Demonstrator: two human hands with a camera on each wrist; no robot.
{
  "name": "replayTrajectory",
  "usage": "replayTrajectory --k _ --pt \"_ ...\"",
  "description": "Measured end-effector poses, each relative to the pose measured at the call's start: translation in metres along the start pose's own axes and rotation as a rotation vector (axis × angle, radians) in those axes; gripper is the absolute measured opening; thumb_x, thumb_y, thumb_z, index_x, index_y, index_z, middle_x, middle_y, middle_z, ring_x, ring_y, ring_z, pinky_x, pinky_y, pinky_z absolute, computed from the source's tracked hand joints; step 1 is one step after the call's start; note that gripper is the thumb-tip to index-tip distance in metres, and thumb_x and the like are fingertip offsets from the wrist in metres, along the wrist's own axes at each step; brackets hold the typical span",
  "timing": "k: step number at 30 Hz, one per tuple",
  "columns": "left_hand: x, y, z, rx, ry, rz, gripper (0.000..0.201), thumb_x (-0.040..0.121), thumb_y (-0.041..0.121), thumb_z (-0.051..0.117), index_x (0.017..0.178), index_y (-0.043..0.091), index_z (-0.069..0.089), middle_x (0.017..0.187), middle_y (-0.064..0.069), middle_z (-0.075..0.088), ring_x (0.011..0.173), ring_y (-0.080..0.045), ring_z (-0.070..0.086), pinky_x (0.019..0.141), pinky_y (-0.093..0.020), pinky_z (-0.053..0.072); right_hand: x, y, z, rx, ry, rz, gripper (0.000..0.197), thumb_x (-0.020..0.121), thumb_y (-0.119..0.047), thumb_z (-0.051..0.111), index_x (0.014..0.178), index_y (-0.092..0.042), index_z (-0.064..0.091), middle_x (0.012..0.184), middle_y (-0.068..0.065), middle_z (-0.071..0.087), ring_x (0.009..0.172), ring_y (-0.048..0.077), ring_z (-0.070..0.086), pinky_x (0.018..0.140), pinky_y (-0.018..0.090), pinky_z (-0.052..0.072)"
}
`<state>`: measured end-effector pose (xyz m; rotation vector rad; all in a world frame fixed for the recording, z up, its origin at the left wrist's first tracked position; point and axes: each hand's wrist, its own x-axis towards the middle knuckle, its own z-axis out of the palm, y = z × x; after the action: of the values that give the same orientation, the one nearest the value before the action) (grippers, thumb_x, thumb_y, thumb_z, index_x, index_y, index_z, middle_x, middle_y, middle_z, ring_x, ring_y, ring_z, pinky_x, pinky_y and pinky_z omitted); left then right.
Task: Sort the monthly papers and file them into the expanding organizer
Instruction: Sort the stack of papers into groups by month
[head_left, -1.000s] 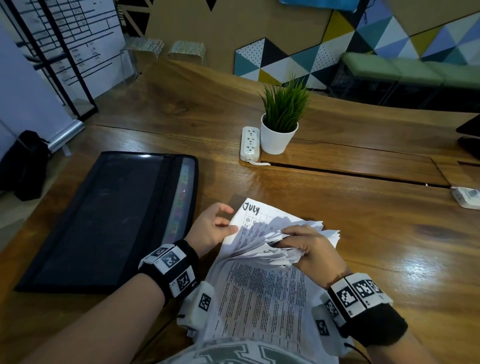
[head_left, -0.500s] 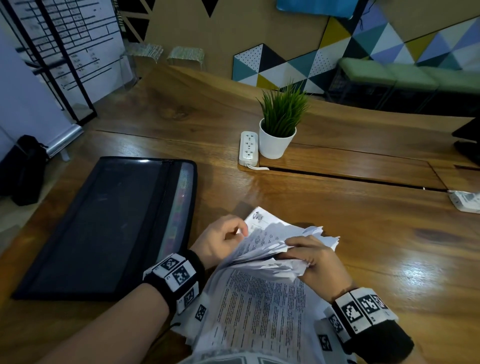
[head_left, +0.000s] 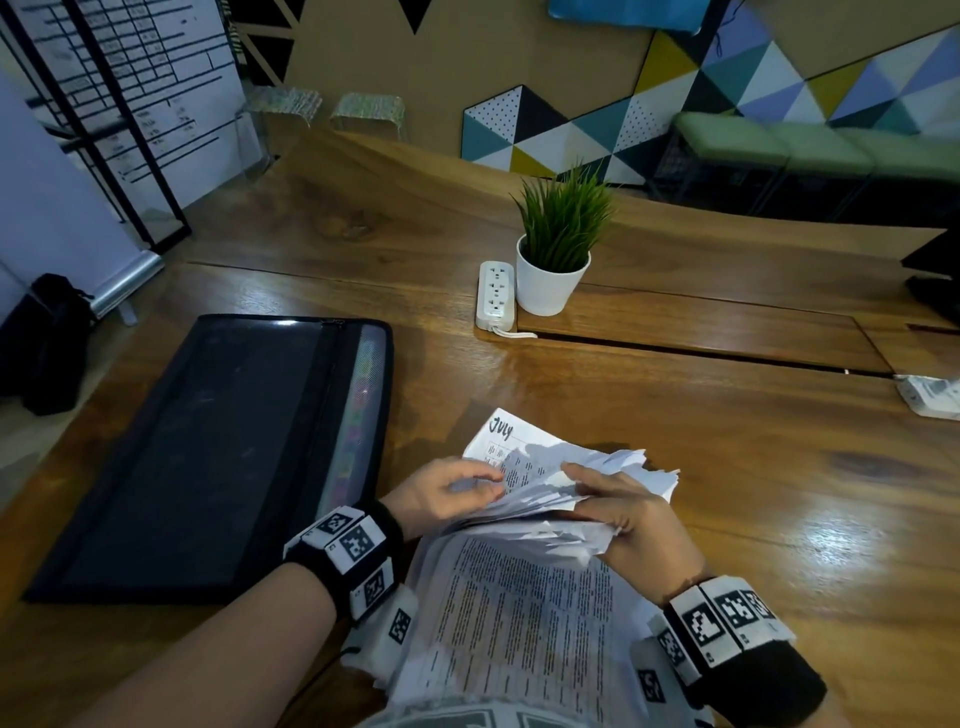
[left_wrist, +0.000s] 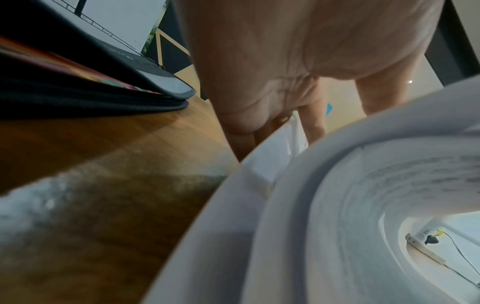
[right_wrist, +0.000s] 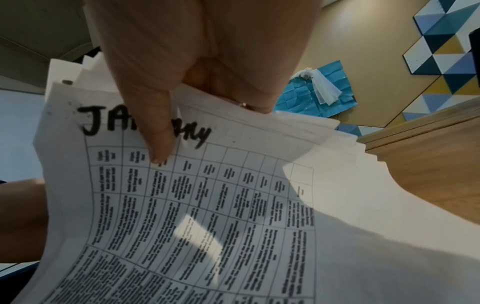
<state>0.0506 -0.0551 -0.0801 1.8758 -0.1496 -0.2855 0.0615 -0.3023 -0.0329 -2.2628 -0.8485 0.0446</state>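
Observation:
A thick stack of printed papers (head_left: 524, 613) lies at the table's near edge, its far ends curled up and fanned. A sheet marked "July" (head_left: 511, 434) shows at the far end. My right hand (head_left: 613, 512) grips the curled-back bundle; in the right wrist view its thumb (right_wrist: 158, 131) presses a sheet headed "January" (right_wrist: 197, 205). My left hand (head_left: 449, 491) pinches the left corners of some sheets (left_wrist: 272, 164). The black expanding organizer (head_left: 208, 452) lies flat to the left, coloured tabs showing along its right edge.
A white potted plant (head_left: 553, 260) and a white power strip (head_left: 496, 296) stand behind the papers. A white adapter (head_left: 932, 395) sits at the right edge. The wooden table (head_left: 753, 493) has a cable slot across its middle.
My left hand has leafed through the corners: the "July" sheet was briefly covered, and now shows again. My right hand stays on the curled bundle. The view has shifted slightly.

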Motion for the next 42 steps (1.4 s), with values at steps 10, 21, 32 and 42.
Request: replayTrajectory --k 10,21,32,42 --pt "0.007 -0.002 0.007 -0.017 0.157 -0.048 0.043 0.084 0.034 0.051 0.044 0.025 0.039 0.046 0.013 0.034 0.049 -0.003 0.029 0.054 -0.027 0.025 -0.003 0.006 0.004 -0.024 0.004 0.018 0.055 0.061 0.013 0.073 0.096 -0.029 0.073 0.111 -0.026 0.055 0.093 0.011 0.058 0.079 0.01 0.044" --pt "0.007 -0.004 0.005 -0.091 0.269 -0.059 0.018 0.081 0.009 0.067 0.084 0.026 0.062 0.086 0.015 0.069 0.081 -0.001 0.062 0.08 -0.019 0.047 -0.003 0.005 0.001 0.01 0.021 0.035 0.048 0.063 0.01 0.075 0.092 -0.029 0.075 0.121 -0.019 0.053 0.1 0.001 0.055 0.084 0.01 0.044" --pt "-0.011 0.003 0.004 -0.222 0.091 0.015 0.046 0.08 0.025 0.063 0.125 0.031 0.053 0.132 0.012 0.051 0.125 0.006 0.045 0.108 -0.013 0.031 0.0 0.009 0.003 0.021 0.003 0.018 0.044 0.065 0.007 0.076 0.086 -0.032 0.073 0.141 -0.004 0.034 0.112 0.007 0.055 0.089 0.0 0.037" --pt "-0.009 0.002 0.008 -0.08 0.013 -0.001 0.036 0.087 0.041 0.058 0.063 0.015 0.056 0.062 0.007 0.05 0.06 -0.008 0.045 0.059 -0.025 0.033 0.001 0.009 0.005 0.02 0.029 -0.041 0.043 0.066 0.007 0.07 0.091 -0.028 0.072 0.134 -0.007 0.04 0.117 -0.007 0.043 0.093 0.009 0.04"
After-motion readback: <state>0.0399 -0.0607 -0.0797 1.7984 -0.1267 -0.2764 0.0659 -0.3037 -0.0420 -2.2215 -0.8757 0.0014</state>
